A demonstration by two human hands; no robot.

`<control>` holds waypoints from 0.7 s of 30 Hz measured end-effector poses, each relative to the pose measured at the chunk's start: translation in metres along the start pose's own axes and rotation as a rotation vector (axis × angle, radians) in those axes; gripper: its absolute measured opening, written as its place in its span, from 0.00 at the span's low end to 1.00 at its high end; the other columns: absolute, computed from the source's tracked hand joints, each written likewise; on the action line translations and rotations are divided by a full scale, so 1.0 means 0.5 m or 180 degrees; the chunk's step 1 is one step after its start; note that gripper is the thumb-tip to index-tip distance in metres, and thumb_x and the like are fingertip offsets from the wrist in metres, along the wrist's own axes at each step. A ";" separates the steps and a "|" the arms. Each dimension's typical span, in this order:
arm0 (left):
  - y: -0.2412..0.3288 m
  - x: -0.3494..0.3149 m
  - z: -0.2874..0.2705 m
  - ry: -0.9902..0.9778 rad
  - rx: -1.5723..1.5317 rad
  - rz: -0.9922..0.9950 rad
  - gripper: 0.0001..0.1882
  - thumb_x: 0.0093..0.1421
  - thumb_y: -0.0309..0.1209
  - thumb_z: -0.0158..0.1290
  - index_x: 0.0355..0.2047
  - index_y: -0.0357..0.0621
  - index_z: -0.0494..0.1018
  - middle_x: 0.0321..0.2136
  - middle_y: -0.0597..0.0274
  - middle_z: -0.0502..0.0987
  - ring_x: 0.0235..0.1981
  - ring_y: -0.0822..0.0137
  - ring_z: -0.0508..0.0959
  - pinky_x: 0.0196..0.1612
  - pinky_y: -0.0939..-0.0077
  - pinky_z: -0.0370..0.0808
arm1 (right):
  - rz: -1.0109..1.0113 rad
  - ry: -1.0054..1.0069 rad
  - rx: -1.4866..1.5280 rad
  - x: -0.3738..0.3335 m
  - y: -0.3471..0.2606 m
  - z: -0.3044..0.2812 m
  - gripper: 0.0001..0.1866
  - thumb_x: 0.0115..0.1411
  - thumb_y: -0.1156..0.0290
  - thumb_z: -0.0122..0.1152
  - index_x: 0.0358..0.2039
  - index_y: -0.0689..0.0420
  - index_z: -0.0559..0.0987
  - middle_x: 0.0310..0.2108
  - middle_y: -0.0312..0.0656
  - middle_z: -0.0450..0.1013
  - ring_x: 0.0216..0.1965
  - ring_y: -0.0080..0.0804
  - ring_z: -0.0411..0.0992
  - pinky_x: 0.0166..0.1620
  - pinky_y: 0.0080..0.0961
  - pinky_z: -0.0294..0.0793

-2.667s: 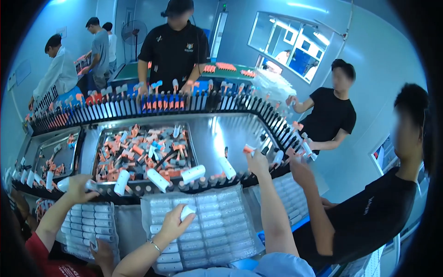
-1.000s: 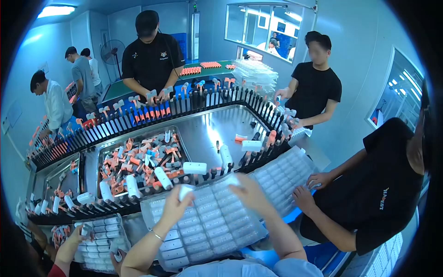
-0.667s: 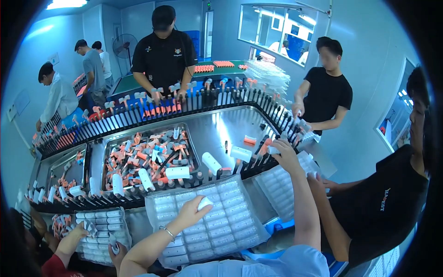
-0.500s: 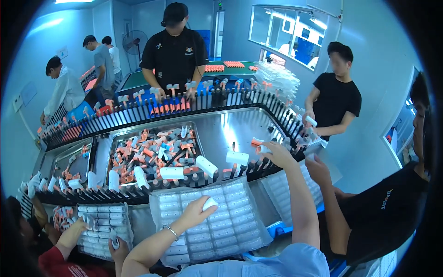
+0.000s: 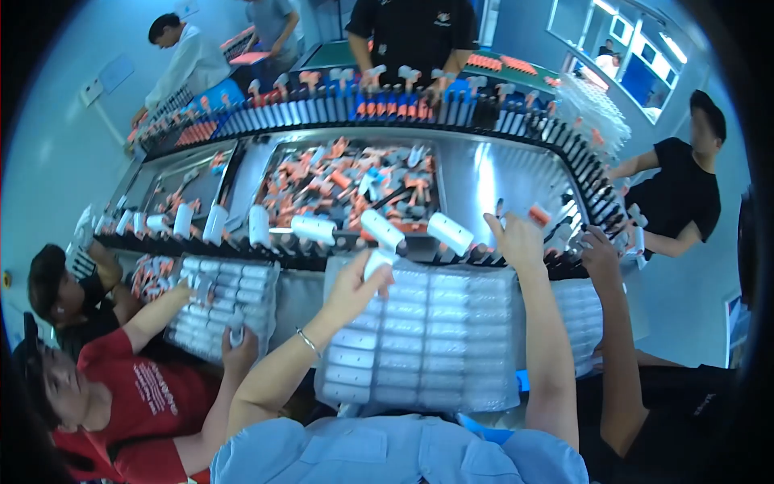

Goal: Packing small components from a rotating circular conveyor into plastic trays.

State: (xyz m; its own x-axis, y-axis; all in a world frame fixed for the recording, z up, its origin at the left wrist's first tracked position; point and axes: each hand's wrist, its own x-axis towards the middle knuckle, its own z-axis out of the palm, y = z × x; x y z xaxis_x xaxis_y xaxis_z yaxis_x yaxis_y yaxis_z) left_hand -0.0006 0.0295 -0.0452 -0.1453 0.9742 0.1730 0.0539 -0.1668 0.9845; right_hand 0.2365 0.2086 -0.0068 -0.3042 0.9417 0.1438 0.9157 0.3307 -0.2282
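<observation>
A: Hands first. Where was the left hand [image 5: 355,286]?

B: At the near rail of the conveyor [image 5: 339,242], fingers pinched shut on a small white cartridge [image 5: 376,262], held over the far edge of the clear blister tray [image 5: 419,355].

A: And the right hand [image 5: 516,240]?

B: At about two o'clock from the left, raised over the rail near an orange-capped piece [image 5: 538,214]. Its fingers looked loosely curled; I could not tell whether they gripped anything.

A: Anything beyond?

B: At twelve o'clock, a steel bin [image 5: 351,177] of mixed orange and white parts.
</observation>
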 end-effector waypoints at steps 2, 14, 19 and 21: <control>-0.002 -0.005 -0.016 0.0277 0.0166 -0.0046 0.11 0.63 0.35 0.45 0.38 0.39 0.67 0.24 0.67 0.73 0.22 0.78 0.72 0.28 0.82 0.68 | -0.0741 0.1258 -0.0312 -0.017 -0.009 0.020 0.24 0.54 0.54 0.56 0.38 0.66 0.73 0.37 0.55 0.71 0.44 0.46 0.69 0.44 0.39 0.69; -0.063 -0.049 -0.041 0.0600 0.0103 -0.0371 0.12 0.63 0.37 0.46 0.33 0.40 0.68 0.24 0.65 0.73 0.25 0.77 0.71 0.29 0.81 0.69 | -0.2679 -0.0208 0.0527 -0.285 -0.309 0.147 0.13 0.49 0.62 0.59 0.21 0.61 0.76 0.25 0.45 0.71 0.33 0.40 0.72 0.35 0.33 0.73; -0.057 -0.047 -0.034 0.0526 -0.0117 -0.0481 0.12 0.63 0.38 0.45 0.34 0.40 0.68 0.24 0.65 0.73 0.24 0.77 0.71 0.29 0.82 0.68 | -0.2813 -0.0316 0.0886 -0.295 -0.300 0.151 0.17 0.48 0.60 0.62 0.26 0.64 0.75 0.32 0.49 0.69 0.39 0.42 0.69 0.35 0.31 0.73; -0.062 -0.044 -0.035 0.0386 0.0057 -0.0432 0.12 0.63 0.38 0.45 0.34 0.40 0.68 0.24 0.65 0.73 0.24 0.77 0.71 0.29 0.82 0.68 | -0.2869 -0.0255 0.0828 -0.301 -0.294 0.147 0.16 0.47 0.62 0.62 0.25 0.64 0.75 0.31 0.50 0.69 0.38 0.41 0.70 0.34 0.31 0.74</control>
State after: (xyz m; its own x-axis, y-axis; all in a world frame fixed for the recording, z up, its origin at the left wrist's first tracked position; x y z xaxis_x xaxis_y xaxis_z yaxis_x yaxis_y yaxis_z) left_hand -0.0162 0.0106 -0.0790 -0.2706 0.9618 0.0416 0.0432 -0.0311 0.9986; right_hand 0.1284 0.0227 -0.0655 -0.8957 0.3223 0.3063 0.2420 0.9313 -0.2724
